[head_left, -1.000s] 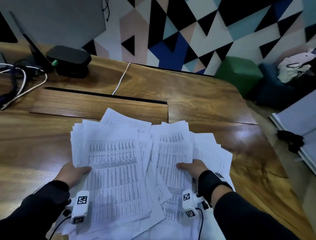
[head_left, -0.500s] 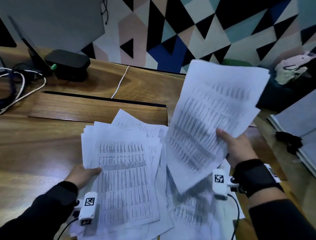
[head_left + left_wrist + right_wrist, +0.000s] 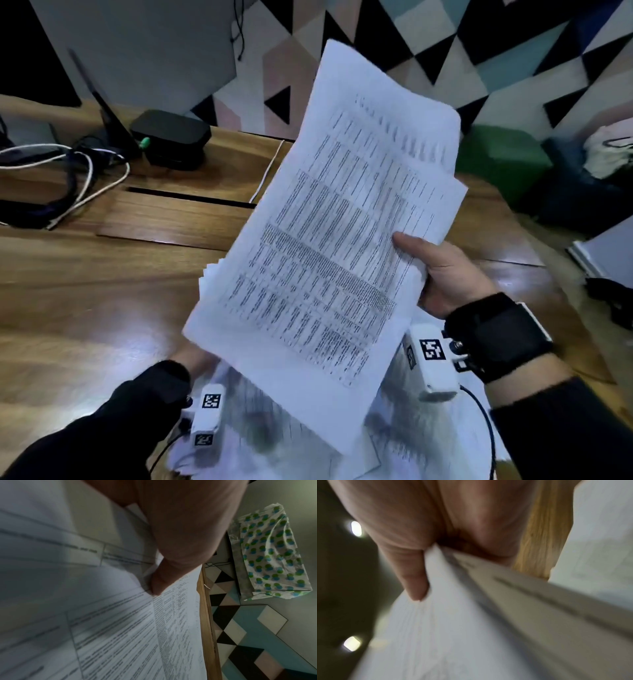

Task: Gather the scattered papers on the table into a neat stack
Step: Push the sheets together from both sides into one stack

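White sheets (image 3: 329,222) pinched in right hand (image 3: 445,274) may slip and fan out; left hand (image 3: 180,534) grips the pile (image 3: 274,428) edge.

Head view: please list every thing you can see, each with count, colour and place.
lifted sheets: a few, white, printed, raised above the table
papers: many, white, on the table's near edge
table: one, brown wood
box: one, black, far left on the table
cables: several, white and dark, far left
stool: one, green, behind the table
right hand: grips the lifted sheets
left hand: pinches papers
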The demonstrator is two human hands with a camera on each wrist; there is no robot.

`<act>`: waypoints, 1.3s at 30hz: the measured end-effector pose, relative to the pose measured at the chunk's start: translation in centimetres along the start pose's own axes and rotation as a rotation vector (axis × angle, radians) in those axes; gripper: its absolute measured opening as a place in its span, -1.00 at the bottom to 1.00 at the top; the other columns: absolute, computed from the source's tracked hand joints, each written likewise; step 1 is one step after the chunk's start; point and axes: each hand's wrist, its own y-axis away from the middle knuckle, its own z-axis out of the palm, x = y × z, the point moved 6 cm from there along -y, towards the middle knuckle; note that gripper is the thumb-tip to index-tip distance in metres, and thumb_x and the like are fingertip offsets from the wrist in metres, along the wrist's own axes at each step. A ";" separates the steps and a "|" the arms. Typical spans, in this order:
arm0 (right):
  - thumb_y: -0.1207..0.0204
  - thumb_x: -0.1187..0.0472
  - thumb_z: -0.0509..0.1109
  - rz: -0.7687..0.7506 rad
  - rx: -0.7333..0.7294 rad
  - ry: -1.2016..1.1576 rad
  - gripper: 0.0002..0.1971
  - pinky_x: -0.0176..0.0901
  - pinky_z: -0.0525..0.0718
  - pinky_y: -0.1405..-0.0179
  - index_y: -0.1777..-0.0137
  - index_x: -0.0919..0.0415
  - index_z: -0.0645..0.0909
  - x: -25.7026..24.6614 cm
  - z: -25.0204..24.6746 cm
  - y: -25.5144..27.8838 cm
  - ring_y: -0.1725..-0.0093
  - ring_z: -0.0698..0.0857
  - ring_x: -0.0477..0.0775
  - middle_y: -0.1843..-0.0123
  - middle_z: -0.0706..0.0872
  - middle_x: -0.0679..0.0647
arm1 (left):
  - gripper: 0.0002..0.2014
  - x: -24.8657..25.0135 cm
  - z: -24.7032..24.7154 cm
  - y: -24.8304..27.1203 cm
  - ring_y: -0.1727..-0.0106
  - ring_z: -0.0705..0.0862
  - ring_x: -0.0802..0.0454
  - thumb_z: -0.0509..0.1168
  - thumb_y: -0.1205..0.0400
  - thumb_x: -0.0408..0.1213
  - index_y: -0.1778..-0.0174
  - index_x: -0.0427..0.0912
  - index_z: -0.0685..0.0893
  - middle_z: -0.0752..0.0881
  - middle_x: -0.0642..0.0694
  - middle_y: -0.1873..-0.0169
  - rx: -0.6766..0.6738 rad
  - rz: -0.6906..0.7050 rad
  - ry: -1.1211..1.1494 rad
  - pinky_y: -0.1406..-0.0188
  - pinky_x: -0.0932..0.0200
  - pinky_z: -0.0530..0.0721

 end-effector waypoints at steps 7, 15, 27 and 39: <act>0.02 -0.31 0.72 0.234 0.144 0.838 -0.11 0.25 0.71 -0.27 -0.23 0.27 0.72 13.2 -5.5 -5.5 -0.13 0.79 0.23 -0.17 0.82 0.20 | -0.20 -0.5 0.1 -0.9 -0.19 0.77 -0.15 0.58 -0.23 0.25 -0.28 -0.21 0.73 0.82 -0.10 -0.16 -0.068 0.033 0.060 -0.37 -0.15 0.61; -0.16 -0.42 0.49 0.348 0.201 1.070 -0.24 0.04 0.73 -0.08 -0.20 0.14 0.69 19.1 -3.8 -5.6 -0.02 0.76 0.17 -0.12 0.80 0.07 | 0.05 1.1 1.2 1.2 -0.53 0.51 -0.11 0.40 -0.15 0.56 -0.48 -0.02 0.60 0.59 0.04 -0.44 -0.123 -0.014 0.167 -0.55 -0.12 0.37; -0.64 -0.29 0.11 0.173 0.120 1.259 -0.52 -0.11 0.39 0.35 0.32 0.07 0.37 18.4 -4.1 -3.9 0.35 0.51 0.03 0.34 0.49 -0.02 | -0.76 1.5 0.8 0.8 0.05 0.86 -0.20 0.56 -0.47 -0.30 -0.04 -0.17 0.78 0.89 -0.17 0.08 -0.137 0.098 0.122 -0.17 -0.22 0.74; 0.28 -0.64 0.45 0.462 0.438 1.727 0.34 0.38 0.42 -0.43 -0.51 0.11 0.25 11.8 -17.5 -5.8 -0.50 0.40 0.29 -0.52 0.37 0.13 | -0.62 -0.3 -5.8 -0.9 0.00 0.82 -0.30 0.53 -0.51 -0.34 -0.24 -0.31 0.69 0.83 -0.30 -0.02 0.099 0.065 0.132 -0.18 -0.29 0.71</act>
